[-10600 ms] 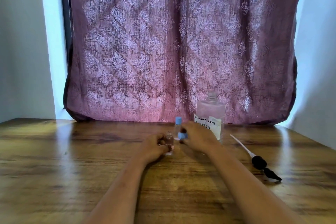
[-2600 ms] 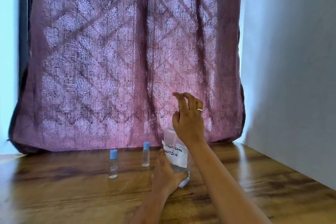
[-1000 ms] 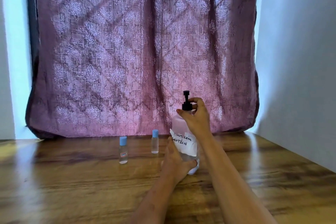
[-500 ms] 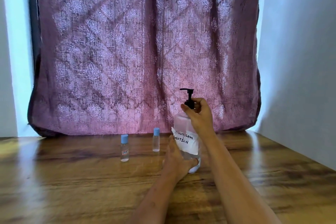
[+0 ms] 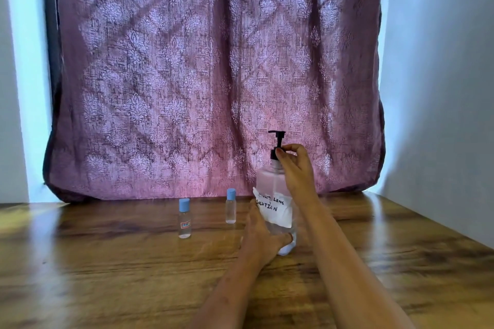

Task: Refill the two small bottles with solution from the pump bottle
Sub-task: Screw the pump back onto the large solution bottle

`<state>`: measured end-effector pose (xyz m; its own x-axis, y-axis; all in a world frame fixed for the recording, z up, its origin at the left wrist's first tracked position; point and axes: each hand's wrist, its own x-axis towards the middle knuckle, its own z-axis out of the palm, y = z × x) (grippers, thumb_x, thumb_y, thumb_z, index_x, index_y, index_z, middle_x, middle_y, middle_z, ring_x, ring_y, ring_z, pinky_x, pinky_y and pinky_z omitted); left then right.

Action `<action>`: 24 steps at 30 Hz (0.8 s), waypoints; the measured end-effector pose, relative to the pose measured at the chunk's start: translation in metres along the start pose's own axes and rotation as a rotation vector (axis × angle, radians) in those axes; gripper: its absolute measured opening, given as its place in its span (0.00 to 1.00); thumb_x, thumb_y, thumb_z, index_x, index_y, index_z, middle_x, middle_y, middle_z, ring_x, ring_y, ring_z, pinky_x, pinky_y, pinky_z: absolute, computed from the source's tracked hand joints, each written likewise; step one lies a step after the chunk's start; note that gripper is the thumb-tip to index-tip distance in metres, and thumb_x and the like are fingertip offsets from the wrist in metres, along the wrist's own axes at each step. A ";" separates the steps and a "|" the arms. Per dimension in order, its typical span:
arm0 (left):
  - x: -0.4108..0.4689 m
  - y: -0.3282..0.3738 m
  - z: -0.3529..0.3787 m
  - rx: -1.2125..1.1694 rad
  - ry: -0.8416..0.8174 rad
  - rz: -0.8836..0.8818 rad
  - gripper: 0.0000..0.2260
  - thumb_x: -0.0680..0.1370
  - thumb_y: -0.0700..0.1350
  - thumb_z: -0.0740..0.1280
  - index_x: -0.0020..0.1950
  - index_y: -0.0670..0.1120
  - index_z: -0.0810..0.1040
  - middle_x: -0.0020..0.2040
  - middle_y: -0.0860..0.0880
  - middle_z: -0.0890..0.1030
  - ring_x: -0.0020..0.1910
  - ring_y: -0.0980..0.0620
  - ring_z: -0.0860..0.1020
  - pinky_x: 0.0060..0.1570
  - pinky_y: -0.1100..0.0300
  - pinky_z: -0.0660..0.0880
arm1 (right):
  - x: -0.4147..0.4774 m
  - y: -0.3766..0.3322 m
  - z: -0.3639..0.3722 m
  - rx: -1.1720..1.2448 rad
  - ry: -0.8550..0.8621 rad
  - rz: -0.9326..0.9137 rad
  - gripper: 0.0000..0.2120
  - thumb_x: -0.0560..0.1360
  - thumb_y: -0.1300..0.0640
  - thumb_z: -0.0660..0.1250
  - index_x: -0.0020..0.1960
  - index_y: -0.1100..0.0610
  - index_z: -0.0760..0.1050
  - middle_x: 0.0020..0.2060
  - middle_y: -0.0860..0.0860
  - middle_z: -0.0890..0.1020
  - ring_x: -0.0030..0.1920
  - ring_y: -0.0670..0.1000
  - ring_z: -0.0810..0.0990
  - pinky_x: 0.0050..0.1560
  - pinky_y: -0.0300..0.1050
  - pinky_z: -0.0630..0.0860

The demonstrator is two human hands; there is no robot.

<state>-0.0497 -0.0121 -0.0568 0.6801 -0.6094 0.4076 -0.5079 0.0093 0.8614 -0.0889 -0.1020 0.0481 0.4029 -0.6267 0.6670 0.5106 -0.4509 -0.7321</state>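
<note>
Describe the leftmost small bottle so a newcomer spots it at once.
Find the purple patterned curtain behind the brown wooden table, then the large clear pump bottle in front of it. Left of that stand a plain small clear bottle with a light-blue cap and, farther left and nearer the camera, the target small clear blue-capped bottle. Only the target carries a red-and-blue sticker.

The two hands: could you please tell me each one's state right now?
Left hand: grips the pump bottle low down.
Right hand: pinches the pump collar.

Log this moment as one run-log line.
left hand holds pump bottle base | right hand grips pump collar | labelled small bottle, plain small bottle capped, upright
</note>
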 end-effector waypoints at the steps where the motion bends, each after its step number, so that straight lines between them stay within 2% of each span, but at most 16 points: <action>1: 0.000 0.000 0.000 0.002 -0.002 0.000 0.51 0.57 0.54 0.74 0.75 0.47 0.53 0.69 0.48 0.69 0.68 0.48 0.69 0.65 0.45 0.70 | 0.001 0.000 0.000 -0.001 0.004 -0.001 0.08 0.74 0.58 0.69 0.47 0.52 0.70 0.41 0.48 0.82 0.43 0.46 0.81 0.46 0.39 0.75; 2: 0.000 0.000 0.000 0.005 -0.003 0.003 0.51 0.57 0.53 0.74 0.75 0.47 0.54 0.69 0.48 0.69 0.68 0.48 0.69 0.66 0.45 0.70 | 0.002 0.000 -0.001 -0.019 0.015 -0.008 0.11 0.72 0.58 0.71 0.47 0.52 0.69 0.42 0.49 0.81 0.43 0.48 0.80 0.47 0.40 0.75; 5: -0.002 0.000 0.001 0.001 0.000 0.013 0.50 0.57 0.53 0.74 0.75 0.47 0.55 0.68 0.48 0.70 0.67 0.49 0.70 0.65 0.47 0.70 | 0.001 -0.002 0.001 -0.132 0.057 -0.039 0.19 0.68 0.57 0.76 0.48 0.53 0.66 0.39 0.46 0.77 0.37 0.44 0.77 0.38 0.33 0.73; 9: -0.002 0.001 0.000 0.007 -0.002 0.005 0.51 0.57 0.55 0.74 0.75 0.47 0.54 0.68 0.49 0.70 0.67 0.49 0.70 0.66 0.46 0.70 | -0.001 0.000 0.002 -0.188 0.061 -0.082 0.22 0.66 0.54 0.77 0.53 0.52 0.67 0.43 0.47 0.75 0.37 0.44 0.75 0.34 0.28 0.70; 11: -0.002 0.001 0.000 0.013 -0.012 -0.004 0.51 0.57 0.55 0.74 0.75 0.48 0.54 0.69 0.49 0.69 0.68 0.49 0.70 0.66 0.46 0.70 | -0.002 0.001 0.001 -0.216 0.045 -0.075 0.23 0.67 0.50 0.75 0.58 0.50 0.69 0.49 0.47 0.76 0.42 0.44 0.76 0.37 0.28 0.70; 13: -0.002 0.002 0.000 0.017 -0.018 -0.010 0.52 0.57 0.55 0.74 0.76 0.48 0.54 0.69 0.49 0.69 0.68 0.49 0.69 0.66 0.46 0.70 | -0.001 0.003 0.001 -0.246 0.013 -0.050 0.23 0.69 0.50 0.74 0.61 0.49 0.71 0.53 0.45 0.76 0.46 0.43 0.76 0.43 0.32 0.71; 17: -0.003 0.003 0.000 0.027 -0.007 -0.010 0.52 0.56 0.56 0.74 0.76 0.48 0.53 0.69 0.50 0.69 0.67 0.49 0.70 0.65 0.46 0.70 | 0.002 0.006 0.000 -0.247 -0.029 0.006 0.22 0.69 0.59 0.75 0.61 0.53 0.73 0.47 0.46 0.81 0.47 0.45 0.79 0.58 0.47 0.76; 20: -0.004 0.003 0.000 0.017 -0.009 -0.003 0.51 0.56 0.56 0.74 0.75 0.49 0.55 0.67 0.50 0.71 0.66 0.49 0.71 0.64 0.46 0.71 | 0.003 0.005 0.001 -0.262 -0.061 0.004 0.22 0.67 0.60 0.76 0.59 0.53 0.73 0.45 0.45 0.81 0.49 0.48 0.80 0.58 0.49 0.76; 24: -0.003 0.003 0.000 -0.011 -0.004 0.004 0.50 0.57 0.56 0.74 0.74 0.49 0.56 0.67 0.50 0.71 0.66 0.50 0.71 0.64 0.46 0.71 | 0.002 0.004 0.004 -0.253 -0.039 -0.034 0.21 0.66 0.60 0.77 0.53 0.50 0.71 0.42 0.41 0.80 0.44 0.41 0.79 0.52 0.41 0.75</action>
<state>-0.0529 -0.0100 -0.0555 0.6760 -0.6121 0.4102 -0.5049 0.0207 0.8629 -0.0832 -0.1023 0.0471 0.4207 -0.5856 0.6929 0.3197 -0.6190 -0.7173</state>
